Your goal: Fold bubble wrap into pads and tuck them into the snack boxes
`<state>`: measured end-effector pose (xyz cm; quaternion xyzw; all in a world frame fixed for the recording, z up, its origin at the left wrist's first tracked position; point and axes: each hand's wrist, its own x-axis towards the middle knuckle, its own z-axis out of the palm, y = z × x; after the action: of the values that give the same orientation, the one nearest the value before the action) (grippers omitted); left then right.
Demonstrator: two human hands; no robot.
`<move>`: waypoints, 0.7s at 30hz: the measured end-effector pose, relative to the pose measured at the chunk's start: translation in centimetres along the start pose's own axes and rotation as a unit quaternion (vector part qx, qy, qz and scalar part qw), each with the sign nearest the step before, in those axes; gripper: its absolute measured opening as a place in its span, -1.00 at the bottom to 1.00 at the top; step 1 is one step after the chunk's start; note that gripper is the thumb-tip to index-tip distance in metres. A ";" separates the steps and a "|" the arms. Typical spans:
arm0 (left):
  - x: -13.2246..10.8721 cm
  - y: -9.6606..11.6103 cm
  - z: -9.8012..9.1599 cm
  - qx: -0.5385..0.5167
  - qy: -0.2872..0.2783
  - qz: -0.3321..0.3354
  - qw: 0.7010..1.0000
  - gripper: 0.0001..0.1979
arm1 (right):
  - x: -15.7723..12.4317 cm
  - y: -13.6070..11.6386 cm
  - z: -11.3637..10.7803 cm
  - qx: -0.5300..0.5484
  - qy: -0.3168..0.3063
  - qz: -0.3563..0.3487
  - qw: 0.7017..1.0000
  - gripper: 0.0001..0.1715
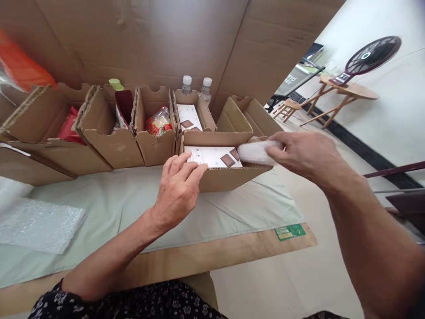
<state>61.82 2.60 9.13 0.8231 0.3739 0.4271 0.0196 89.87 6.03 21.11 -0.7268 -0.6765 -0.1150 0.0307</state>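
Note:
My left hand (pixel 177 188) lies over the near left edge of a cardboard box (pixel 229 179), its fingers spread and the tips at a white printed piece (pixel 212 157) with brown squares inside. My right hand (pixel 305 153) is closed on a whitish, translucent wrapped bundle (pixel 255 153) at the right end of the same box. Motion blurs the bundle, and its contents cannot be made out. Just behind, another cardboard bin (pixel 207 116) contains a similar white printed piece (pixel 188 114).
Open cardboard bins line the back, one with a red packet (pixel 70 126), another with a snack bag (pixel 160 122). Two capped bottles (pixel 206 88) stand behind. Bubble wrap (pixel 43 223) lies on the pale cloth (pixel 133 195) at left. A fan (pixel 372 55) stands on a wooden table.

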 end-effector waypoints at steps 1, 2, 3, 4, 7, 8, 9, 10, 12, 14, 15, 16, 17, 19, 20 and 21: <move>-0.1 -0.1 0.1 -0.001 0.008 0.002 1.000 -0.49 | 1.2 -0.3 0.5 -0.033 -0.043 -0.013 0.998 -0.78; -0.2 -0.1 0.2 0.000 0.013 0.006 1.000 -0.48 | 2.2 -0.6 1.2 -0.050 -0.081 -0.032 0.995 -0.79; -0.3 -0.2 0.2 0.002 0.017 0.009 1.000 -0.48 | 3.2 -0.9 2.0 -0.053 -0.111 -0.053 0.991 -0.80; -0.3 -0.2 0.2 0.004 0.019 0.012 1.000 -0.49 | 4.0 -1.2 2.9 -0.044 -0.130 -0.073 0.988 -0.81; -0.1 -0.3 0.4 -0.002 0.029 0.012 0.999 -0.53 | 5.6 -1.9 5.7 0.004 -0.139 -0.114 0.984 -0.75; -0.1 -0.3 0.5 -0.009 0.032 0.010 0.999 -0.53 | 5.9 -2.1 6.5 0.013 -0.135 -0.121 0.983 -0.73; -0.1 -0.3 0.6 -0.015 0.034 0.009 0.999 -0.53 | 6.2 -2.3 7.0 0.018 -0.136 -0.127 0.982 -0.72; 0.0 -0.3 0.6 -0.018 0.035 0.010 0.999 -0.53 | 6.3 -2.4 7.3 0.019 -0.145 -0.133 0.980 -0.73; 0.1 -0.3 0.7 -0.017 0.032 0.017 0.999 -0.53 | 6.1 -2.4 7.0 0.022 -0.172 -0.146 0.974 -0.80; 0.1 -0.2 0.7 -0.016 0.032 0.023 0.999 -0.54 | 5.1 -2.0 5.7 0.042 -0.160 -0.159 0.973 -0.88; 0.0 -0.2 0.6 -0.021 0.036 0.024 0.999 -0.53 | 4.2 -1.7 4.8 0.065 -0.124 -0.154 0.978 -0.85; -0.2 -0.2 0.5 -0.028 0.041 0.022 0.999 -0.51 | 3.1 -1.1 3.9 0.097 -0.066 -0.138 0.983 -0.80; -0.5 -0.2 0.3 -0.037 0.049 0.017 0.998 -0.47 | 1.6 -0.5 3.1 0.134 0.003 -0.110 0.985 -0.74; -1.5 -0.4 0.2 -0.057 0.068 -0.007 0.996 -0.35 | -1.7 1.0 2.5 0.206 0.131 -0.022 0.970 -0.69; -2.1 -0.7 0.2 -0.070 0.075 -0.028 0.994 -0.28 | -3.5 1.7 2.8 0.238 0.176 0.028 0.955 -0.68; -2.7 -0.9 0.4 -0.087 0.076 -0.058 0.992 -0.23 | -5.1 2.4 3.5 0.270 0.199 0.073 0.939 -0.69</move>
<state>60.54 1.64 6.69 0.7605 0.3825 0.5174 0.0874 92.37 1.61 16.87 -0.7009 -0.6070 -0.0681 0.3685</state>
